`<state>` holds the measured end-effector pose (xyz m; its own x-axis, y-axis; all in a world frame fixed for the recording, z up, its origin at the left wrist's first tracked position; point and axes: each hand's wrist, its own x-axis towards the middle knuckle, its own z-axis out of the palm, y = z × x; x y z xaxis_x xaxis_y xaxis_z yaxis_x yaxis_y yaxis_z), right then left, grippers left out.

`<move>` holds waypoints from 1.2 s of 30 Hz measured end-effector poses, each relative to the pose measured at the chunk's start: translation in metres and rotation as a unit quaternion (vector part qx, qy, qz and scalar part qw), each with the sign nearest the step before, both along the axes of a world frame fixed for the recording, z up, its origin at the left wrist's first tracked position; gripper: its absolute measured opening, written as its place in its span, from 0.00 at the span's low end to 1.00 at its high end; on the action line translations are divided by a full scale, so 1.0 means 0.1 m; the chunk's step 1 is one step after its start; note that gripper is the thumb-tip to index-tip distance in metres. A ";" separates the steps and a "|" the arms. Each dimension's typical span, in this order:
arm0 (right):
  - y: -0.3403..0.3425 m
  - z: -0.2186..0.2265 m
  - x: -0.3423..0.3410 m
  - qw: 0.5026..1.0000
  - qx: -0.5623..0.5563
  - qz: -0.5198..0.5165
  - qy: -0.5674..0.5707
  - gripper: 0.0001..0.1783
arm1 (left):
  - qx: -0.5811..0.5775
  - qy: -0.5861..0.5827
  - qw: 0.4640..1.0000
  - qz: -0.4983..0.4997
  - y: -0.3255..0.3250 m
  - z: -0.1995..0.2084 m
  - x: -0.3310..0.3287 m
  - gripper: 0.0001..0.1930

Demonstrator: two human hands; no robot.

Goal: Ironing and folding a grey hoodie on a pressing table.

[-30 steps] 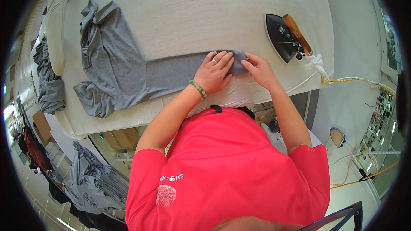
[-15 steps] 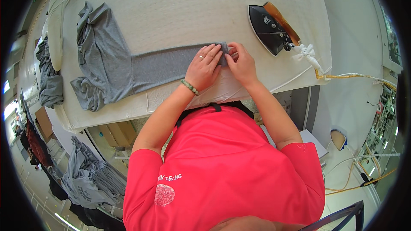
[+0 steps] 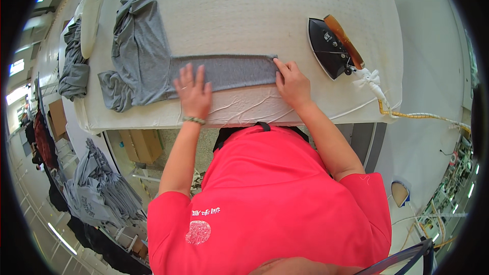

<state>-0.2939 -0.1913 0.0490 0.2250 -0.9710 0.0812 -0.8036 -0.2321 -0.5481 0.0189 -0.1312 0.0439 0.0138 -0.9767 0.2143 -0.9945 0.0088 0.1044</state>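
A grey knit garment (image 3: 140,46) lies on the white padded ironing table, its body bunched at the left. One long sleeve (image 3: 234,71) stretches flat toward the right. My left hand (image 3: 193,94), slightly blurred, is open with fingers apart over the sleeve's lower edge, close to the seam where it joins the body. At the sleeve's far right end, my right hand (image 3: 295,84) grips the end edge between thumb and fingers. Right of that hand, a black iron (image 3: 326,46) with a brown wooden handle rests on the table.
A white-wrapped cord (image 3: 372,84) runs from the iron over the table's right edge. More grey cloth (image 3: 75,79) hangs by a padded arm (image 3: 94,15) at the left. Grey garments (image 3: 102,188) hang low on the left, near a cardboard box (image 3: 140,145) under the table.
My left hand has slid leftward along the sleeve from its end toward the seam, its fingers spreading. My right hand stays at the sleeve's end. The whole view has shifted slightly.
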 end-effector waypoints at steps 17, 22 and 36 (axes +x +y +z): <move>-0.01 0.14 -0.09 1.000 0.031 -0.003 -0.005 0.21 | 0.024 0.144 0.947 -0.286 -0.64 -0.12 -1.27 0.25; -0.43 0.73 -0.61 0.973 -0.211 0.065 0.075 0.17 | 0.028 0.144 0.954 -0.264 -0.61 -0.17 -1.28 0.29; -1.05 1.03 -1.07 0.955 0.231 -0.068 0.173 0.28 | 0.088 0.193 0.954 -0.213 -0.69 0.05 -1.34 0.36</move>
<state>-0.4006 -0.2961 0.1516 0.0299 -0.9073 -0.4195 -0.9608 0.0897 -0.2625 -0.1153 -0.2000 0.0490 -0.3476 -0.9316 0.1059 -0.7916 0.3522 0.4993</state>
